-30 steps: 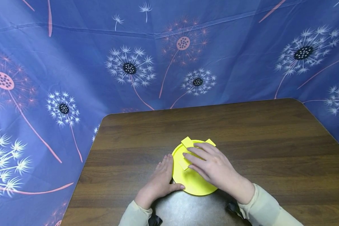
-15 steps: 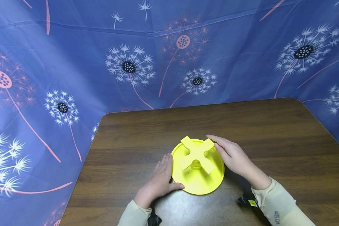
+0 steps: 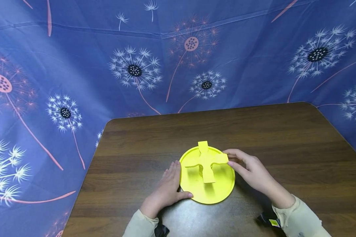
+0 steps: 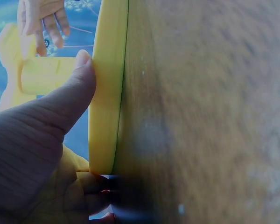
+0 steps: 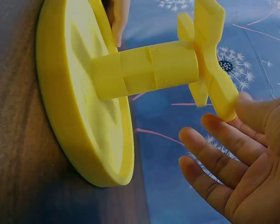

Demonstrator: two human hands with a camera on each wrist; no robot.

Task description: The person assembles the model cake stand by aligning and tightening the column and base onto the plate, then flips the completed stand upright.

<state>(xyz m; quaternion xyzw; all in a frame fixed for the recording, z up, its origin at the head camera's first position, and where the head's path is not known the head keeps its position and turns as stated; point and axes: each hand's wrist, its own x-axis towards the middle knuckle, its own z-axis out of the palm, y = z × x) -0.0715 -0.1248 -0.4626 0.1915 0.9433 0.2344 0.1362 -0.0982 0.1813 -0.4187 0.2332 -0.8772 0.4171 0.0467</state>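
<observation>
A yellow round base point(image 3: 219, 192) with a raised rim lies on the table. From its middle rises a thick yellow post point(image 5: 140, 70), bearing small marks and topped by a four-armed cross-shaped handle point(image 3: 207, 162). My left hand point(image 3: 167, 187) rests against the base's left side, fingers straight along the rim and thumb point(image 4: 79, 79) at the front edge. On the right, my right hand point(image 3: 252, 171) pinches the end of one handle arm between thumb and index finger. Its other fingers stay spread, off the handle, in the right wrist view.
The brown wooden table point(image 3: 136, 141) extends behind and to both sides of the base. A blue cloth with dandelion prints point(image 3: 243, 42) hangs beyond its far edge. Black straps point(image 3: 268, 220) show at the cuffs.
My right hand has come off the top of the handle to its right side. The handle has turned clockwise, seen from above. My left hand stays on the rim.
</observation>
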